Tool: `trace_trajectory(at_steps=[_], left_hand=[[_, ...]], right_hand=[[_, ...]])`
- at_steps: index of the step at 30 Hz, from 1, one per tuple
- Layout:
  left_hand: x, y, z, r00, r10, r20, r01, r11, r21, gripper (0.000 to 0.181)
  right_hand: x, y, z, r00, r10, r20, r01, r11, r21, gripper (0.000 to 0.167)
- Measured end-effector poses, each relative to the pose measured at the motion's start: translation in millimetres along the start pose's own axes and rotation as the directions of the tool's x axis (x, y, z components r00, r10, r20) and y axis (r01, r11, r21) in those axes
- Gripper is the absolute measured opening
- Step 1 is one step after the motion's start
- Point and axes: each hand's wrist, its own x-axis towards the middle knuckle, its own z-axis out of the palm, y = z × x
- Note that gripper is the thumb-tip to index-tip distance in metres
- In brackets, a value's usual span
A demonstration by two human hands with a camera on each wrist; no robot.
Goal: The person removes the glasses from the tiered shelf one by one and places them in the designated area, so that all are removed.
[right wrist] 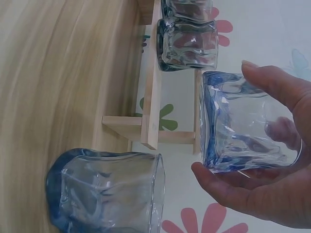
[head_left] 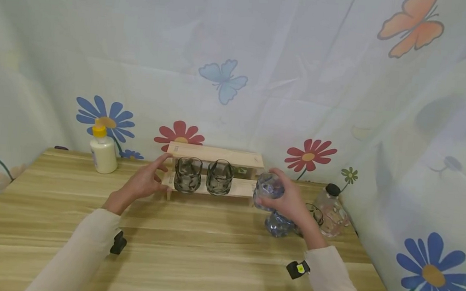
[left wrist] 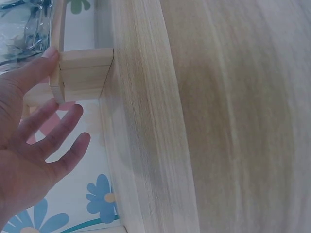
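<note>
My right hand [head_left: 290, 199] grips a clear blue-tinted glass [right wrist: 248, 126] by its sides, thumb and fingers on opposite walls. The glass is upright, beside the right end of a small two-tier wooden rack [head_left: 215, 153]. On the rack's lower plank stand two dark grey glasses, the left glass [head_left: 187, 176] and the right glass [head_left: 219, 177]. My left hand [head_left: 142, 184] holds the rack's left end. Its thumb [left wrist: 36, 70] touches the lower plank, while other fingers spread beside the end. Below my right hand, another blue glass [right wrist: 107, 189] stands on the table.
Behind my right wrist a dark-rimmed glass [head_left: 315, 213] is partly hidden. A clear pinkish bottle [head_left: 332, 219] with a black cap stands at the right. A cream pump bottle [head_left: 104, 155] with a yellow top stands at the back left. A printed curtain [head_left: 264, 74] hangs behind the wood-grain table [head_left: 190, 252].
</note>
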Motion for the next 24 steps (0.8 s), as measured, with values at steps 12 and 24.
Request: trace_trajectory(at_steps=[12,24], left_hand=[[0.8,-1.8,0.2,1.000,0.009,0.006,-0.009,1.000,-0.003,0.103],[2.1,-3.6,0.4,1.000,0.011,0.008,-0.011,1.000,-0.009,0.103]], right_hand=[[-31.5,8,-7,1.000,0.018,-0.017,-0.019,0.999,-0.043,0.084],[-60.3,13,-14,0.998,0.050,-0.031,-0.052,0.997,-0.066,0.084]])
